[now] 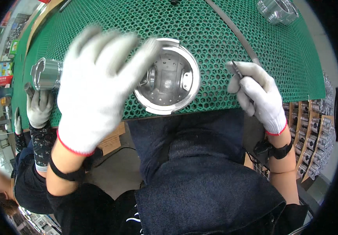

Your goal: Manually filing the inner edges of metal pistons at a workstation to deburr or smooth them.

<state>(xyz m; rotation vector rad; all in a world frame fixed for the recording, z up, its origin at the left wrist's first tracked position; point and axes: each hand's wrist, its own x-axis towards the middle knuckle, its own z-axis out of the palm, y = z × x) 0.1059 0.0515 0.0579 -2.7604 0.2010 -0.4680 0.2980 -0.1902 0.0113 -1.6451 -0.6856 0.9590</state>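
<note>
A round metal piston point(191, 87) lies on the green mat with its hollow inside facing up, showing the pin bosses on both sides. My left hand point(94, 86), in a white knitted glove, is raised beside it with fingers spread and slightly blurred. The fingertips overlap the piston's left rim in view; I cannot tell whether they touch it. To the right, my gloved right hand point(257, 88) pinches a slim dark pointed tool point(237, 69) between thumb and forefinger. The rest of that tool is hidden in the glove.
Another piston point(47, 73) stands left, near a co-worker's gloved hand point(39, 107). More pistons point(277, 11) sit at the far right corner. A grey strap or strip point(235, 29) crosses the green honeycomb mat point(294, 58). Racks of pistons point(313, 137) stand at the right, below table level.
</note>
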